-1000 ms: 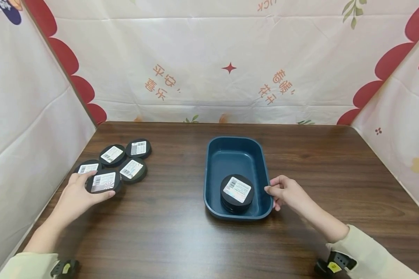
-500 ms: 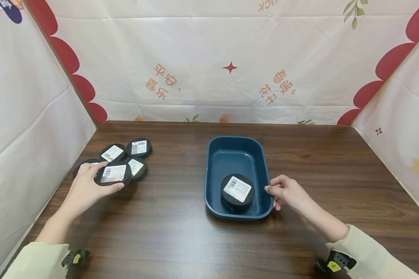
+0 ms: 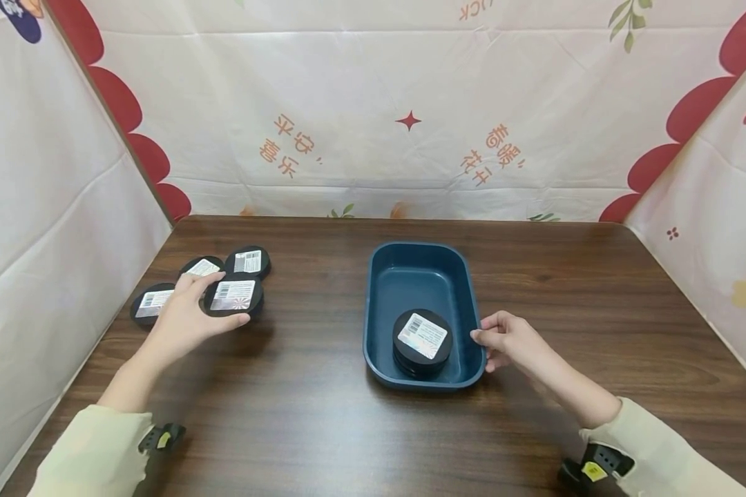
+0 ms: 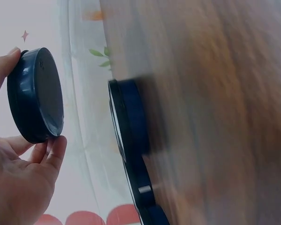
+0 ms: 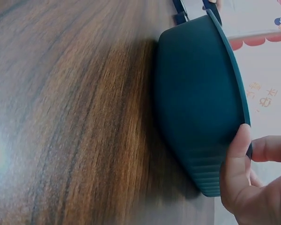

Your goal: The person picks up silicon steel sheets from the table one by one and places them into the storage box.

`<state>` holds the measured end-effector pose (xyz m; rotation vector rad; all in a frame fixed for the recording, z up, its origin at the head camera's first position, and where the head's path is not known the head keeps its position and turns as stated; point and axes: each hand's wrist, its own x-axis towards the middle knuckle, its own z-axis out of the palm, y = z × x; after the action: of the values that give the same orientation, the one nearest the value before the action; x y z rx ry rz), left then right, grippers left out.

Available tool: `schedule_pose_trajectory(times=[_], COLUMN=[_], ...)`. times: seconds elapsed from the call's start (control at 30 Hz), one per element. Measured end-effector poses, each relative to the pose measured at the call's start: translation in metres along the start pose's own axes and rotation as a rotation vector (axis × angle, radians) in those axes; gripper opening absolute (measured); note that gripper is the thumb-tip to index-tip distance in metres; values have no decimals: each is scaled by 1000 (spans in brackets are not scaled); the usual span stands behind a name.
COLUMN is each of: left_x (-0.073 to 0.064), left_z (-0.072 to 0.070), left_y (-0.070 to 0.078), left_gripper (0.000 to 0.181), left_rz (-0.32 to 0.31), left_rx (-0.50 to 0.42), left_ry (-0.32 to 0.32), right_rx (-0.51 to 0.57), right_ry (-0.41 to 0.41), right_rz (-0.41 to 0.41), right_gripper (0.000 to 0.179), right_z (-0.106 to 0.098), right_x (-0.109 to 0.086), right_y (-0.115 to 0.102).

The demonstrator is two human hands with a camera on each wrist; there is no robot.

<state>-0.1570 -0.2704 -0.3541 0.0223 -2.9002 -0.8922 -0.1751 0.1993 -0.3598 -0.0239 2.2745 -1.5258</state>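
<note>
My left hand (image 3: 183, 321) grips a flat round black container (image 3: 233, 295) with a white barcode label on top. In the left wrist view this held container (image 4: 35, 96) is lifted off the table, thumb and fingers at opposite edges. It hangs over the group of similar black containers (image 3: 247, 261) at the table's left and hides one of them. My right hand (image 3: 516, 343) pinches the right rim of a deep blue rectangular tray (image 3: 419, 283), thumb outside in the right wrist view. Inside the tray's near end sits a stack of black containers (image 3: 421, 337), label up.
Brown wood-grain table (image 3: 311, 359) spreads between the container group and the tray. Patterned white cloth (image 3: 360, 103) stands behind the table and along both sides.
My left hand has lifted the round container from the group's near side and carried it right and slightly away from me. The right hand and the tray stay in place.
</note>
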Motion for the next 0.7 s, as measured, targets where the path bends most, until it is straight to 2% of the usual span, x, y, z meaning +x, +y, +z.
schedule_pose_trajectory(times=[0.17,0.5,0.7], left_x=[8,30,39], left_z=[7,23,31], left_y=[11,38,54], left_gripper=[97,100,96], left_rz=[28,111,163], left_rx=[-39,-32,-68], left_ry=[-22,-66,-63], right_rx=[12,39,37], right_ry=[-17,-24,-28], right_rz=[3,6,12], right_gripper=[32,31,31], right_z=[0,-1,-1], right_x=[0,-1,-1], right_y=[0,-2,-1])
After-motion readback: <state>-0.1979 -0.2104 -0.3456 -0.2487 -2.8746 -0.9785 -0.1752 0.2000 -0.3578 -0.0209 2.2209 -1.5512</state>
